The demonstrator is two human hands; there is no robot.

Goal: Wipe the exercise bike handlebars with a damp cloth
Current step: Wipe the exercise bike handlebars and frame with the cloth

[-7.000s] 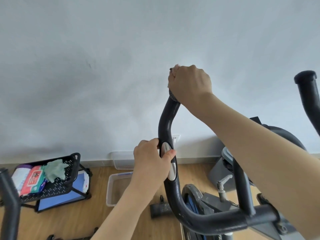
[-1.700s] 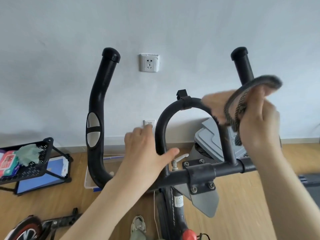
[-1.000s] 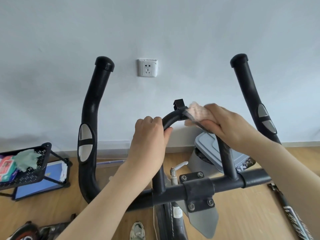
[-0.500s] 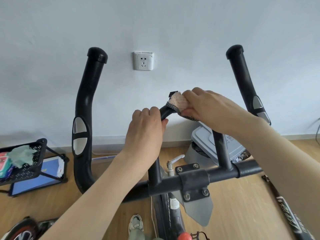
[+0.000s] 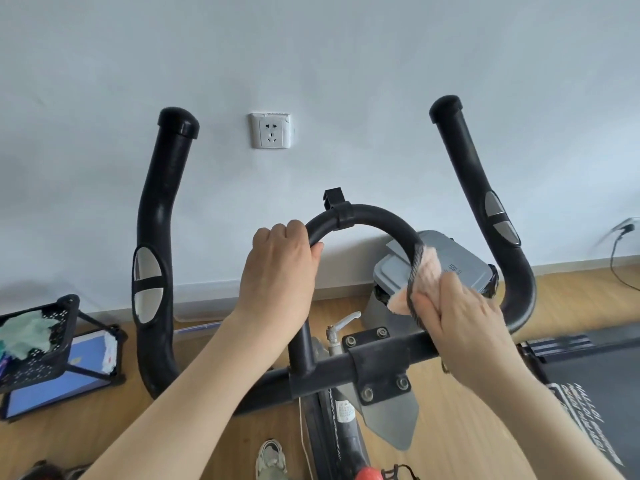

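Our left hand (image 5: 280, 271) curls round the left side of the centre loop (image 5: 374, 216) of the handlebars, thumb under the bar. Our right hand (image 5: 460, 317) grips the pink cloth (image 5: 424, 268), wrapped about the loop's right leg just above the crossbar (image 5: 381, 355), well apart from the left hand

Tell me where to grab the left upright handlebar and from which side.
Take the left upright handlebar on its straight stretch between the end cap and the silver sensor plates. Probably come from its inner side with the left hand: the tube stands nearly upright and free there, so the hand can wrap round.
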